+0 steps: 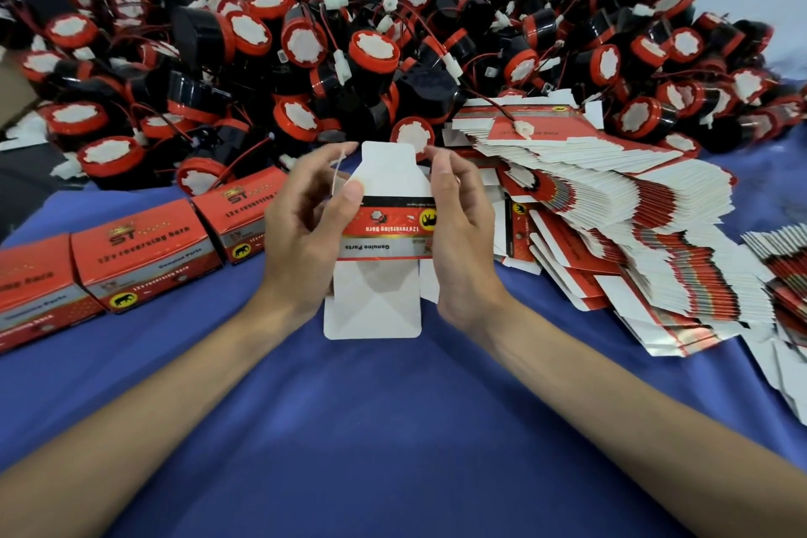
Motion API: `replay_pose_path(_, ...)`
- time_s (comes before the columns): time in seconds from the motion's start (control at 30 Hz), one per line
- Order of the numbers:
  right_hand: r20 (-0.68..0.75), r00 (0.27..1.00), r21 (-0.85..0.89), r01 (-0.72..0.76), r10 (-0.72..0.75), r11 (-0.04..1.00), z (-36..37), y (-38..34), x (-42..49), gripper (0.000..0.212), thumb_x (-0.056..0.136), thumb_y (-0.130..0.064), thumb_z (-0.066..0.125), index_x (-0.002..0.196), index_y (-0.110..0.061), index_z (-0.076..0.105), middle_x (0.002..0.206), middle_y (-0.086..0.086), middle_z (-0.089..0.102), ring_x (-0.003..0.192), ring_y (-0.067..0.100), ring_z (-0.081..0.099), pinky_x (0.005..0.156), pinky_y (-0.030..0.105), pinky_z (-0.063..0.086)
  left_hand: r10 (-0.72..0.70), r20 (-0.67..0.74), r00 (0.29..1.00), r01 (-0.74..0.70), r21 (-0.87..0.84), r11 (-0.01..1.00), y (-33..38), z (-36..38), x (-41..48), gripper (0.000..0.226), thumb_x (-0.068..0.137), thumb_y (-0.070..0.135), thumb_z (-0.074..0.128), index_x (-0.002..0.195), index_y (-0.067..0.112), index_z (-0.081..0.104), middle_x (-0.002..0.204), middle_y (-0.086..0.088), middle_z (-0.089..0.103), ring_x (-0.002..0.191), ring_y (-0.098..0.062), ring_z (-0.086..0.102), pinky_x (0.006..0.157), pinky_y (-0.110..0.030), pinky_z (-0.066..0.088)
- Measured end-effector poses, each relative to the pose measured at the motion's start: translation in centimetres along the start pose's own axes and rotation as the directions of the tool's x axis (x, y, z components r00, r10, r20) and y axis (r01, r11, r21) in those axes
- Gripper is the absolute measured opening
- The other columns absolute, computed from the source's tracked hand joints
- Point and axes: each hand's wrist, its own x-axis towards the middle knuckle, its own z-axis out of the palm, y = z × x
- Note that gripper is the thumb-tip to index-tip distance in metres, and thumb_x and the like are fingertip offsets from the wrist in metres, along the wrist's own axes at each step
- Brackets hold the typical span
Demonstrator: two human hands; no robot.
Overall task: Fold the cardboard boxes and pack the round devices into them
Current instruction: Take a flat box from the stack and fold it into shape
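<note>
Blue cloth (393, 428) lay nearest, under two bare forearms that met at a flattened box (380, 232), held up off the cloth and not yet opened into shape. The left hand (305, 223) pinched its left edge, thumb on the printed band. The right hand (463, 227) gripped its right edge. To my eye the danger was a crooked squeeze: pressure off the creases could buckle a panel or tear a flap, and the box would not close properly. Just beyond the box the heap of round devices (349, 48) crowded close, wires tangled, so lifting one might drag its neighbours along. Right of the box leaned the stack of flat boxes (633, 232), loosely fanned and likely to slide if an elbow caught it. Left of the box stood a row of finished boxes (144, 258). The box itself sat squarely between both hands, its white flaps sticking out above and below them
</note>
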Motion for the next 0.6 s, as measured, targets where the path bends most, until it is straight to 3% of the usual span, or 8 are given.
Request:
replay_pose_path(0.13, 0.03, 0.998, 0.014, 0.054, -0.054, 0.998, 0.11, -0.04, -0.25, 0.024, 0.102, -0.03, 0.042, 0.115, -0.023, 0.062, 0.107, -0.001, 0.069, 0.097, 0.015, 0.067, 0.081, 0.035, 0.057, -0.107, 0.055, 0.993, 0.114, -0.152, 0.982, 0.19, 0.42, -0.2, 0.025, 0.094, 0.02, 0.044, 0.111, 0.025, 0.061, 0.094, 0.014, 0.072, 0.087, -0.006, 0.069, 0.068, -0.018, 0.053)
replay_pose_path(0.37, 0.075, 0.985, 0.054, -0.158, 0.154, 0.986, -0.07, -0.04, -0.56, 0.024, 0.1, -0.028, 0.046, 0.108, -0.02, 0.068, 0.094, 0.004, 0.072, 0.087, 0.021, 0.068, 0.075, 0.035, 0.057, -0.285, 0.13, 0.95, 0.309, -0.241, 0.92, 0.31, 0.29, 0.07, 0.032, 0.09, 0.029, 0.041, 0.106, 0.02, 0.067, 0.095, -0.001, 0.073, 0.088, -0.019, 0.068, 0.074, -0.033, 0.056)
replay_pose_path(0.47, 0.112, 0.983, 0.067, -0.151, 0.143, 0.986, 0.03, -0.27, -0.64, 0.025, 0.099, -0.02, 0.046, 0.109, -0.018, 0.069, 0.104, 0.009, 0.07, 0.093, 0.024, 0.066, 0.079, 0.037, 0.056, -0.284, 0.16, 0.945, 0.32, -0.282, 0.905, 0.55, 0.14, 0.32, 0.033, 0.086, 0.022, 0.038, 0.097, 0.023, 0.068, 0.092, 0.003, 0.071, 0.085, -0.013, 0.066, 0.071, -0.025, 0.054)
replay_pose_path(0.6, 0.139, 0.989, 0.101, -0.062, 0.048, 0.993, 0.17, -0.46, -0.7, 0.025, 0.099, -0.012, 0.047, 0.099, -0.027, 0.068, 0.106, 0.005, 0.065, 0.092, 0.018, 0.062, 0.075, 0.032, 0.053, -0.263, 0.178, 0.948, 0.304, -0.268, 0.914, 0.5, -0.02, 0.25, 0.028, 0.085, 0.022, 0.039, 0.103, 0.014, 0.059, 0.104, -0.01, 0.057, 0.093, -0.019, 0.057, 0.08, -0.031, 0.049)
